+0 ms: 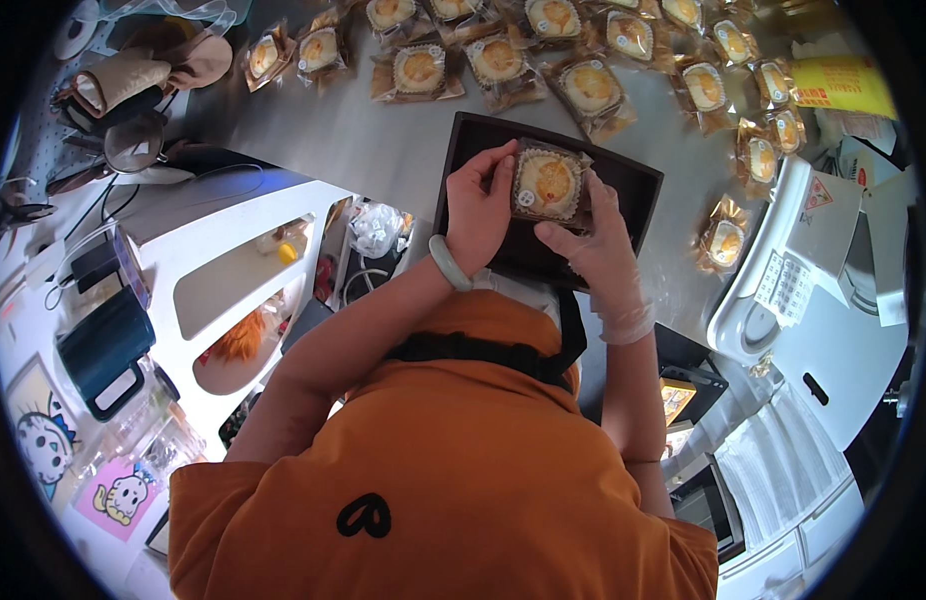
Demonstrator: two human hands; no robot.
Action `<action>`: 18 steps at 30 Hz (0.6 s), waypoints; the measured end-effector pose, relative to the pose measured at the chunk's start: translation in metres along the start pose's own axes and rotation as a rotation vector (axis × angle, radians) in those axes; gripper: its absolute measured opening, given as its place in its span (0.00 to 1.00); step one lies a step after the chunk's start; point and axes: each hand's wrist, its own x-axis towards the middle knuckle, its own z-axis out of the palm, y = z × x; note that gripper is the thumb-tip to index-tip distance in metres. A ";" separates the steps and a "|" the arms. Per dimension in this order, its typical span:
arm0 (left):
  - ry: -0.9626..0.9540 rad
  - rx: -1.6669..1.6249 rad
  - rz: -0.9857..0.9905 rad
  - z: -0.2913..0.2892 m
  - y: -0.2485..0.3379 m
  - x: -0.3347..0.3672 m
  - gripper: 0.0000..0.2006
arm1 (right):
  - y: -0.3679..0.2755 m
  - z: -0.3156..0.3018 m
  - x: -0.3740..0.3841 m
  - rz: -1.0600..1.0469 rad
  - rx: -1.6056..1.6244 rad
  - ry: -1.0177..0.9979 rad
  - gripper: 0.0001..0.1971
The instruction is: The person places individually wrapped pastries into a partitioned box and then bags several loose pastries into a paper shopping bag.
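Person in an orange top (433, 470) is bent over a steel counter (343, 130). White appliance (758, 330) sits at the counter's right side. Directly ahead of the person is a dark brown tray (633, 195), skewed a little. Wrapped pastries (590, 88) are spread along the far side and down the right, the closest one just beyond the tray's far rim.

Left hand (483, 200) is bare, with thumb and index closed on the left edge of the held pastry (548, 185). Right hand (603, 240) wears a clear glove; its fingers lie along the pastry's right edge, thumb standing off near the lower corner — can't tell whether that side really grips. Held pastry is face up over the tray; lifted or resting on the bottom, can't tell from here.

Risks, as I judge them: wrapper film looks slick, so if the left pinch loosens, the pastry could tip toward that right thumb. Squeezing hard from both sides could buckle the fluted cup (577, 204). Forearm knocking the tray could shove it into the nearest packs. Loose glove cuff could snag a wrapper edge. Bracelet (449, 263) hangs close to the near rim — could clip it on a low pass. Round sticker (526, 198) could scuff if rubbed.
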 end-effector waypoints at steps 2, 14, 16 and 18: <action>-0.015 0.141 0.154 -0.005 -0.010 -0.002 0.10 | -0.004 -0.010 0.003 0.111 0.054 -0.103 0.36; -0.297 0.616 0.184 -0.008 -0.014 0.029 0.13 | 0.032 -0.026 0.022 0.194 0.069 -0.096 0.32; -0.285 0.597 0.205 -0.004 -0.009 0.032 0.13 | 0.038 -0.025 0.022 0.195 0.001 -0.061 0.32; -0.289 0.606 0.193 -0.001 -0.002 0.033 0.13 | 0.041 -0.024 0.023 0.204 -0.041 -0.056 0.33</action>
